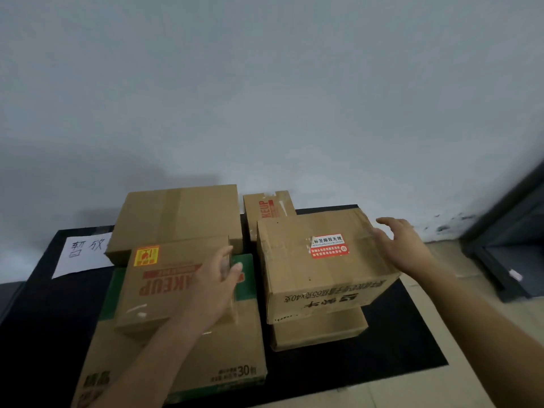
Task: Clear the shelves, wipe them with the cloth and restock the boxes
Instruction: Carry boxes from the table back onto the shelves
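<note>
Head view is showing a black mat (397, 343) lying against a grey wall (265, 98), and every box is sitting on it. At the mat's near left, a big carton (223, 348) with a green band is taking up the most room. At the mat's far left, a plain box (182, 213) is standing by the wall. On the mat's right half, a sticker box (294, 278) is sitting skewed on a lower box (318, 331). A MAKEUP box (159, 293) is lying on the big carton, and a smaller box (265, 207) is standing at the mat's far middle. A handwritten paper (79, 257) is lying on the mat's far left corner. My left hand (215, 287) is resting on the MAKEUP box's right end, fingers fairly straight. My right hand (403, 245) is hovering spread open at the sticker box's right edge; I cannot tell whether it is touching.
</note>
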The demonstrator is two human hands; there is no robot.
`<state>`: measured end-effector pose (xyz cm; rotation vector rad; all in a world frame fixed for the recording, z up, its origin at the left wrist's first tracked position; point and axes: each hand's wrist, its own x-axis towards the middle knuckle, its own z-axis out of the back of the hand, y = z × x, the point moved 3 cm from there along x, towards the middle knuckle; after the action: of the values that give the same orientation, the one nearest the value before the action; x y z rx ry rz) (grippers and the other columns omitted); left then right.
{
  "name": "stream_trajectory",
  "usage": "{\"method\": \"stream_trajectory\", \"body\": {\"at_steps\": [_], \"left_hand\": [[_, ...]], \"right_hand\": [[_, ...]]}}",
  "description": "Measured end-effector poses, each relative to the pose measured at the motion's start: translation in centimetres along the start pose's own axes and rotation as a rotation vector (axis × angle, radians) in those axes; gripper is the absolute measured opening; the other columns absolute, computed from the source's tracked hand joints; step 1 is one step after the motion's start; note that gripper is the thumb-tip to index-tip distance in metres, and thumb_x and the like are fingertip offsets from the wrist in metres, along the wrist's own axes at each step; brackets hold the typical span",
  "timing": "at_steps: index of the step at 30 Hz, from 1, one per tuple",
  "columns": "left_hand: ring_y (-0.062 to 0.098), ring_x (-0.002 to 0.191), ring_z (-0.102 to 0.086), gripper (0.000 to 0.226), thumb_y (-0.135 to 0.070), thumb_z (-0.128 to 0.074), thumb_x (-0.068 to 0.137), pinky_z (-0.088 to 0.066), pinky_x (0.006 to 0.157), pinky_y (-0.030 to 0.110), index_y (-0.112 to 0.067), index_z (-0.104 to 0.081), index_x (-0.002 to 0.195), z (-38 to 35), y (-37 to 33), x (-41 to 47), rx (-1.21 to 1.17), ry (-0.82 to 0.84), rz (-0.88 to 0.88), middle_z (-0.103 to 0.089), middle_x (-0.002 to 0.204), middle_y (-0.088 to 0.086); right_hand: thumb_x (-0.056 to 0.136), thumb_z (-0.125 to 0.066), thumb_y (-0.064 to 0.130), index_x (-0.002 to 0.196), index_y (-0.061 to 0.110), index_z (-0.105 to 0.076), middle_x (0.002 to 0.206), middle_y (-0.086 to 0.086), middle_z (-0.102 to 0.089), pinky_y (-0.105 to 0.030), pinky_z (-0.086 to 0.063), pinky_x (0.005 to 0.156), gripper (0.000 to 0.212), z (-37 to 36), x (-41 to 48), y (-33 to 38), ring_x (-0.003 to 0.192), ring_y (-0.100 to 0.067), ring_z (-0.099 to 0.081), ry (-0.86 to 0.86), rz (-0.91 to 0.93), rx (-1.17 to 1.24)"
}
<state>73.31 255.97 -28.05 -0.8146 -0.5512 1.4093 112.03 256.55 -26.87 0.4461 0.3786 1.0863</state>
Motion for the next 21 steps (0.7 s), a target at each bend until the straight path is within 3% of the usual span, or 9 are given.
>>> {"method": "stream_trajectory", "body": {"at_steps": [3, 8, 11, 13, 17, 21], "left_hand": [[0.017, 0.144, -0.038, 0.067, -0.053, -0.052, 0.099, -0.037, 0.116, 0.049, -0.039, -0.022, 0.157, -3.6, -0.4, 1.4, -0.063, 0.093, 0.058, -0.032, 0.161, -0.009], [0.021, 0.146, -0.035, 0.085, -0.06, -0.049, 0.098, -0.034, 0.115, 0.043, -0.031, -0.001, 0.162, -7.1, -1.1, 2.9, -0.25, 0.246, 0.242, -0.029, 0.164, -0.006], [0.021, 0.139, -0.045, 0.095, -0.072, -0.054, 0.088, -0.038, 0.115, 0.043, -0.033, -0.009, 0.162, -8.4, -0.5, 3.6, -0.415, 0.263, 0.334, -0.042, 0.157, -0.005], [0.017, 0.129, -0.053, 0.094, -0.079, -0.054, 0.081, -0.043, 0.107, 0.04, -0.035, -0.023, 0.159, -9.2, -0.1, 3.6, -0.475, 0.296, 0.362, -0.054, 0.146, -0.008], [0.006, 0.112, -0.059, 0.064, -0.065, -0.052, 0.093, -0.046, 0.083, 0.025, -0.039, -0.038, 0.15, -10.1, -0.7, 3.3, -0.545, 0.322, 0.327, -0.062, 0.13, -0.014], [0.002, 0.109, -0.06, 0.056, -0.058, -0.054, 0.096, -0.047, 0.078, 0.019, -0.04, -0.04, 0.148, -9.9, -1.7, 3.2, -0.577, 0.301, 0.293, -0.063, 0.126, -0.017]], "right_hand": [[0.103, -0.048, 0.046, 0.15, 0.024, -0.043, 0.157, -0.009, -0.037, -0.048, -0.042, 0.109, 0.052, -0.8, 0.3, -1.6, 0.135, -0.031, -0.048, 0.04, -0.077, 0.044], [0.101, -0.051, 0.051, 0.156, 0.026, -0.031, 0.157, -0.007, -0.039, -0.055, -0.046, 0.108, 0.064, -2.1, 1.0, -3.4, 0.134, -0.033, -0.049, 0.099, -0.199, 0.157], [0.092, -0.048, 0.068, 0.154, 0.03, -0.032, 0.145, -0.004, -0.052, -0.056, -0.049, 0.103, 0.074, -3.2, 1.3, -4.9, 0.122, -0.028, -0.058, 0.17, -0.285, 0.258], [0.091, -0.046, 0.072, 0.145, 0.028, -0.045, 0.129, -0.002, -0.062, -0.054, -0.053, 0.099, 0.07, -4.1, 1.3, -5.8, 0.11, -0.025, -0.064, 0.224, -0.33, 0.369], [0.094, -0.051, 0.067, 0.124, 0.026, -0.063, 0.113, -0.007, -0.07, -0.049, -0.057, 0.093, 0.052, -5.2, 0.7, -6.0, 0.102, -0.028, -0.07, 0.267, -0.392, 0.561], [0.093, -0.058, 0.06, 0.119, 0.025, -0.067, 0.112, -0.007, -0.073, -0.038, -0.056, 0.078, 0.045, -4.5, 0.0, -5.4, 0.101, -0.028, -0.071, 0.256, -0.409, 0.655]]}}
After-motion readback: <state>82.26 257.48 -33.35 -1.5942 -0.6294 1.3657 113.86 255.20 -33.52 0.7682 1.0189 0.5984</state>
